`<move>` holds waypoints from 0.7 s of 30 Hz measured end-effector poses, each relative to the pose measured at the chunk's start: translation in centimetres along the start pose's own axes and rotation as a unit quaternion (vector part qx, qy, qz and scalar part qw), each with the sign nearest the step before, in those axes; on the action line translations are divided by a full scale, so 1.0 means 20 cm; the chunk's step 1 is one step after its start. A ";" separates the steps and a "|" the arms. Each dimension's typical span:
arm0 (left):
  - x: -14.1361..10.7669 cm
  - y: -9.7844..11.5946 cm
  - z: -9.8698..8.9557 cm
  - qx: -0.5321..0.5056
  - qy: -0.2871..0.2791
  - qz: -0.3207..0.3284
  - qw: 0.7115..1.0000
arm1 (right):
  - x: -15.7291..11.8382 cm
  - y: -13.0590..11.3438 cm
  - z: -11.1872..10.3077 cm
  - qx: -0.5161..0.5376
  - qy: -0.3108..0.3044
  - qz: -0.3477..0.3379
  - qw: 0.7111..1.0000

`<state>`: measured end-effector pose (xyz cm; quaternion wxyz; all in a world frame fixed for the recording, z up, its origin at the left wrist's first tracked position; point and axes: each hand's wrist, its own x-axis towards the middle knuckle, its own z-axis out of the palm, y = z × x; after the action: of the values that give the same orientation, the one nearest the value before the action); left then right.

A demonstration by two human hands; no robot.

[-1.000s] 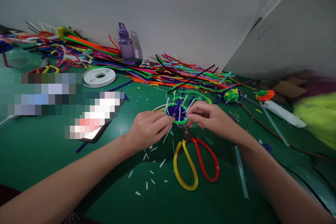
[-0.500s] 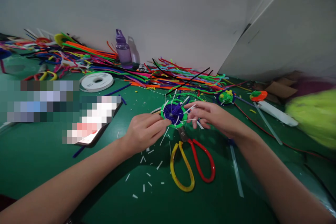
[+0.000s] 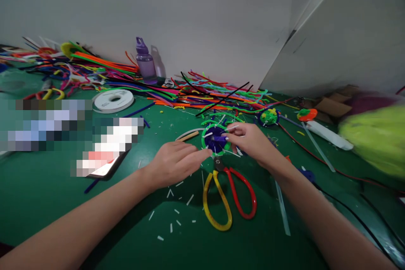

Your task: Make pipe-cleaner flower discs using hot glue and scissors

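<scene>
A round blue and green pipe-cleaner disc (image 3: 209, 143) is between my hands, with thin white strips sticking out around its rim. My left hand (image 3: 177, 161) is closed at the disc's lower left edge, its foremost fingertip on the rim and the other fingertips hidden. From the right, my right hand (image 3: 249, 140) pinches the short blue stalk (image 3: 219, 138) at the disc's centre. Just below the disc lie scissors (image 3: 218, 163) with one yellow and one red handle, their blades hidden under it. White clippings (image 3: 171, 194) are scattered on the green table (image 3: 133, 223).
A white ribbon spool (image 3: 103, 100), a phone (image 3: 107, 168) and a purple bottle (image 3: 146, 65) stand or lie to the left. Colourful pipe cleaners (image 3: 218, 93) are heaped along the wall. A finished-looking green and yellow disc (image 3: 268, 116) and a white glue gun (image 3: 330, 135) lie right.
My right hand has closed from loosely spread fingers onto the blue stalk. The disc has turned and shifted slightly right, and my left hand has moved a little lower on its edge.
</scene>
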<state>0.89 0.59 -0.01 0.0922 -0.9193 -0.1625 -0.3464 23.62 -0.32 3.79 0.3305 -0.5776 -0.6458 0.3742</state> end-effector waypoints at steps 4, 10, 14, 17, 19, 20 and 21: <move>0.00 0.02 -0.01 -0.081 0.112 -0.087 0.987 | 0.02 0.04 -0.02 0.000 0.017 0.006 1.000; 0.02 0.04 -0.01 -0.096 0.069 -0.219 0.969 | 0.01 0.02 -0.01 -0.004 0.012 -0.021 1.000; 0.02 0.03 0.00 -0.093 -0.004 -0.252 0.963 | -0.01 -0.03 0.01 -0.020 0.028 -0.060 0.998; 0.02 0.02 0.01 -0.101 -0.028 -0.240 0.965 | -0.03 -0.04 0.04 -0.043 0.051 -0.086 0.994; 0.02 0.02 0.01 -0.114 -0.036 -0.239 0.964 | -0.03 -0.03 0.05 -0.060 0.063 -0.097 0.992; 0.02 0.02 0.01 -0.115 -0.037 -0.240 0.963 | -0.04 -0.03 0.06 -0.067 0.066 -0.104 0.990; 0.02 0.02 0.01 -0.114 -0.037 -0.240 0.963 | -0.04 -0.03 0.07 -0.073 0.068 -0.111 0.989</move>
<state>1.48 0.43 0.05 -0.1047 -0.8699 -0.3410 -0.3406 22.20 -1.25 3.57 0.3698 -0.5488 -0.7080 0.2466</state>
